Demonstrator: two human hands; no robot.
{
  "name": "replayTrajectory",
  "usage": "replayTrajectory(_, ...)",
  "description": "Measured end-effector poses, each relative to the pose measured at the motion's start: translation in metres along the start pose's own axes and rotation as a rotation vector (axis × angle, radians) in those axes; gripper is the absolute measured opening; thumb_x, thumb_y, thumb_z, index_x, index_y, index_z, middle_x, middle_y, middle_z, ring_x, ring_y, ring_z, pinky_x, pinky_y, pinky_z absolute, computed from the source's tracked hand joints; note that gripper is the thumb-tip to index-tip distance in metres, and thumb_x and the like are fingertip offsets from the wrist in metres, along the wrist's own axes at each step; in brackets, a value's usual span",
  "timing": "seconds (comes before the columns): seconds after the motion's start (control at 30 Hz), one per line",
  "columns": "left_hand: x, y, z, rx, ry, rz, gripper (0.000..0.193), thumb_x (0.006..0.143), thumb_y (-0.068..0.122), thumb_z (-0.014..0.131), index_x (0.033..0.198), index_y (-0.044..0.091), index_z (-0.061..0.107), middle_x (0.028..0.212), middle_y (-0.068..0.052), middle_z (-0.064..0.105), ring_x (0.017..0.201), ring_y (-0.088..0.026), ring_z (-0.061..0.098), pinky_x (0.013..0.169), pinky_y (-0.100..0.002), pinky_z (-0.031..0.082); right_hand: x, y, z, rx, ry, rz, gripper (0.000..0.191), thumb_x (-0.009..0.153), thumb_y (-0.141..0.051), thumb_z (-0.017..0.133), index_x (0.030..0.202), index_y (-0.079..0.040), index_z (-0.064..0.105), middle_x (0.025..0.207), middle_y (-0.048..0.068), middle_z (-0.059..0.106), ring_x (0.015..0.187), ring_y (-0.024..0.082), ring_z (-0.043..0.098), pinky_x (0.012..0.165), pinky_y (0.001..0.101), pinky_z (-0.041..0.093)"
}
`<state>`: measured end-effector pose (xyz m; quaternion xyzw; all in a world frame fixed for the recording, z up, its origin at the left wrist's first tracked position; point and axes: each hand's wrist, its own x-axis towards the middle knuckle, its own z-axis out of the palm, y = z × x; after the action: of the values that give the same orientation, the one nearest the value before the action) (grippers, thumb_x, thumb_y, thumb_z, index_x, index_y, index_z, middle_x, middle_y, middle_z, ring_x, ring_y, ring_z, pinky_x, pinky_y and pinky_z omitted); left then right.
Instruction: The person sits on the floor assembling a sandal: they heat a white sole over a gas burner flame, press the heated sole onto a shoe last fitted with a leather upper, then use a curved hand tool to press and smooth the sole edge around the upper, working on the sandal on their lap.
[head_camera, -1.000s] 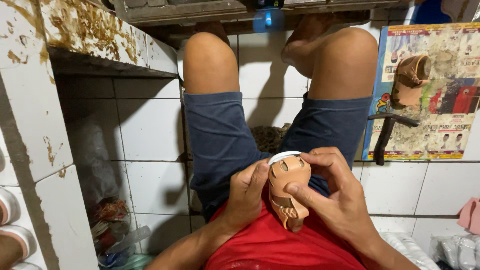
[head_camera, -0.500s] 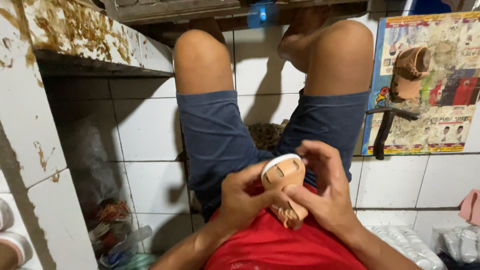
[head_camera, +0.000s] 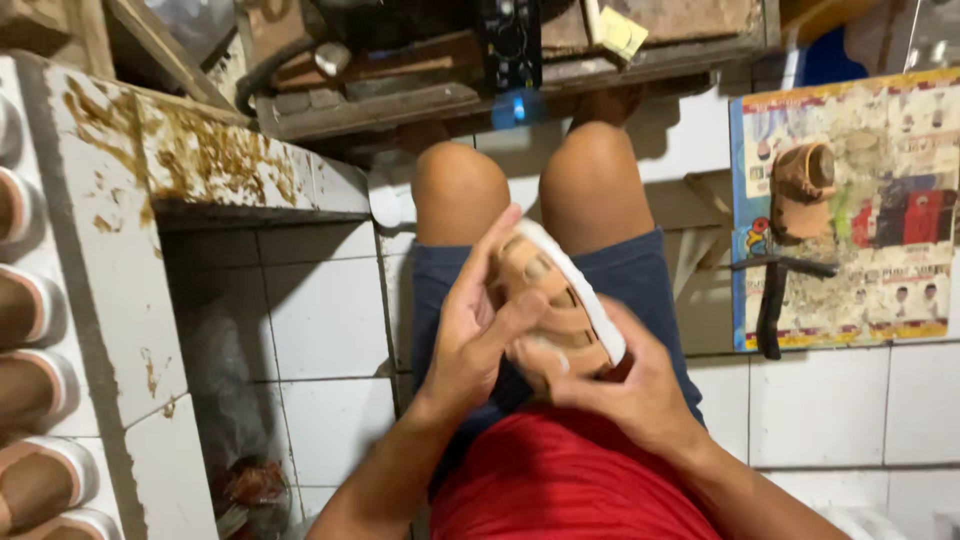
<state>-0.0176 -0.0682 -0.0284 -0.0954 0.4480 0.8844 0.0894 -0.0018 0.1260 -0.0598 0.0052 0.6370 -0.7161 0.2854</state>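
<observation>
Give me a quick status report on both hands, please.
Left hand and right hand both grip tan strappy white-soled sandal. Held over lap. Nothing in the way.

Both hands clasp tan sandal

Both hands meet over the lap, left hand and right hand curled closed.

Sandal toe end hidden under right hand; left of sandal, row of shoes cut by frame edge.
</observation>
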Motion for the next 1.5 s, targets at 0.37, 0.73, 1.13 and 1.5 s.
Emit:
replayTrajectory(0.37, 0.081, 0.024, -0.012, 0.949, -0.289, 0.624, 0.065, 0.093, 0.002, 0.074, 0.151, 0.006, 0.045, 0.150, -0.017, 0.058, 0.150, -0.032, 0.051, 0.132, -0.053, 0.025, 0.085, -0.082, -0.030, -0.774, 0.231, -0.943, 0.055, 0.085, 0.003, 0.082, 0.134, -0.002, 0.058, 0.119, 0.015, 0.060, 0.104, 0.026, 0.065, 0.093, 0.0342, 0.055)
replayTrajectory(0.73, 0.101, 0.023, -0.008, 1.098, -0.130, 0.797, 0.041, 0.091, 0.017, 0.081, 0.125, 0.002, 0.064, 0.112, -0.017, 0.074, 0.097, -0.032, 0.074, 0.091, -0.036, 0.057, 0.109, -0.103, -0.044, -0.921, 0.051, -0.944, 0.037, 0.085, 0.005, 0.078, 0.118, -0.002, 0.062, 0.115, 0.016, 0.058, 0.105, 0.031, 0.062, 0.089, 0.0381, 0.054)
replayTrajectory(1.13, 0.068, -0.009, -0.007, 1.034, -0.046, 0.850, 0.037, 0.093, 0.016, 0.080, 0.123, 0.000, 0.066, 0.122, -0.019, 0.072, 0.117, -0.035, 0.071, 0.114, -0.049, 0.049, 0.070, -0.013, -0.032, 0.284, 0.023, 0.145, 0.043, 0.103, -0.042, 0.064, 0.112, -0.001, 0.070, 0.080, 0.018, 0.068, 0.061, 0.024, 0.064, 0.054, 0.0358, 0.052)
replayTrajectory(1.5, 0.011, -0.010, 0.011, -0.011, 0.047, 0.113, 0.090, 0.092, 0.048, 0.079, 0.154, 0.003, 0.033, 0.137, -0.013, 0.050, 0.127, -0.025, 0.053, 0.111, -0.040, 0.043, 0.011, -0.013, -0.029, -0.120, -0.209, -0.110, 0.055, 0.092, -0.022, 0.068, 0.141, 0.001, 0.057, 0.116, 0.011, 0.072, 0.104, 0.016, 0.066, 0.091, 0.0305, 0.056)
